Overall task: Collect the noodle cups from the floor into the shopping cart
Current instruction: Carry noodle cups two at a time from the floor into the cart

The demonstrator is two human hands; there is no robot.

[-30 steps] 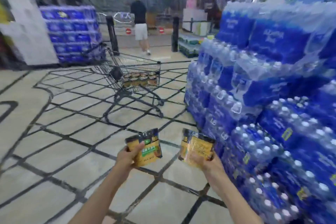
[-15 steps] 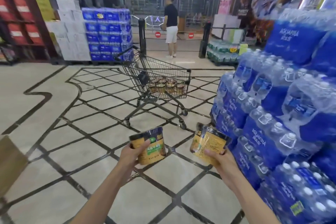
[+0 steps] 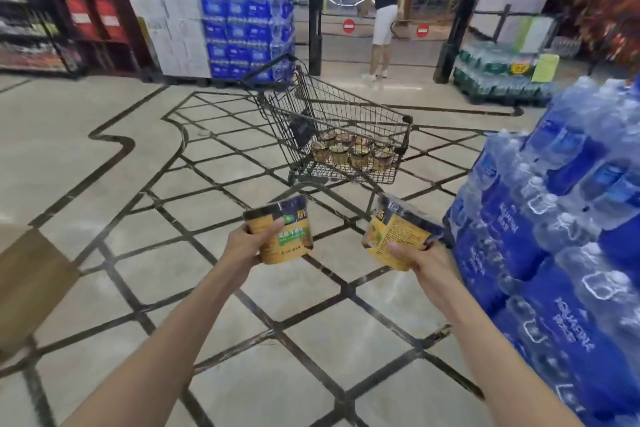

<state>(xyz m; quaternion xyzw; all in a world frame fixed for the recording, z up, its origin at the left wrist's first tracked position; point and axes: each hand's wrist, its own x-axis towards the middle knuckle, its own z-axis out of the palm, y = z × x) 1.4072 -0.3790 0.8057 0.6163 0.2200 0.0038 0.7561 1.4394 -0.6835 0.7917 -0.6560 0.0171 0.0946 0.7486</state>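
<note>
My left hand (image 3: 247,243) grips a yellow and black noodle cup (image 3: 287,230), held upright in front of me. A second noodle cup (image 3: 398,236), tilted to the left, is gripped by my right hand (image 3: 420,262). Ahead stands the wire shopping cart (image 3: 360,111), its basket just beyond both cups. Several noodle cups (image 3: 353,151) stand together on the cart's floor at its right end. No cups show on the floor in this view.
A tall stack of blue bottled-water packs (image 3: 561,218) lines my right side, close to my right arm. Another blue water stack (image 3: 246,17) and white boxes stand behind the cart. A person (image 3: 382,7) stands by the gate posts. A brown cardboard piece (image 3: 27,284) lies at left.
The cart has come nearer and looms larger in view. Both hands still hold their cups, now raised closer to the cart's basket.
</note>
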